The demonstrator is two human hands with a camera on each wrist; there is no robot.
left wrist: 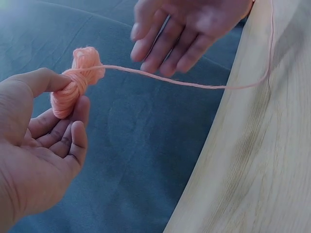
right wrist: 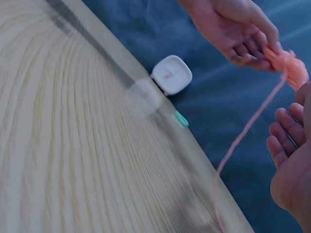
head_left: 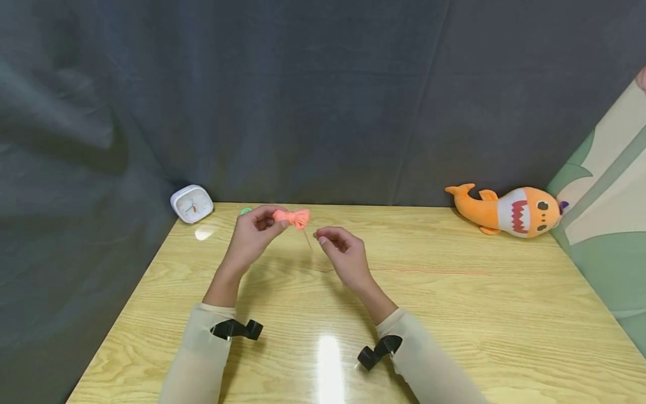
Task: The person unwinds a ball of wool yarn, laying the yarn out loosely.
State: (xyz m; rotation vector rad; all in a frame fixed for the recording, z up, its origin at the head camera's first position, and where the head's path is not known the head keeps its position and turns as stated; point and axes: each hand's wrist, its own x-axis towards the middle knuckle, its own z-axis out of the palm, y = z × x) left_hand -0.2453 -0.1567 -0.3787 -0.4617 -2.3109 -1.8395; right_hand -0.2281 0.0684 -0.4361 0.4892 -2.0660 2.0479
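My left hand pinches a small skein of coral-pink yarn between thumb and fingers, raised above the table. The skein is wound tight round its middle, with loops bulging at its end in the left wrist view. From it a loose strand hangs down and trails onto the tabletop. Just to the right of the skein is my right hand, its fingers loosely extended and apart from the yarn. In the left wrist view the strand passes just below those fingertips.
A white clock stands at the table's back left corner. Near it lies a small green object, partly hidden behind my left hand in the head view. An orange plush shark lies at the back right. Dark cloth hangs behind the wooden table.
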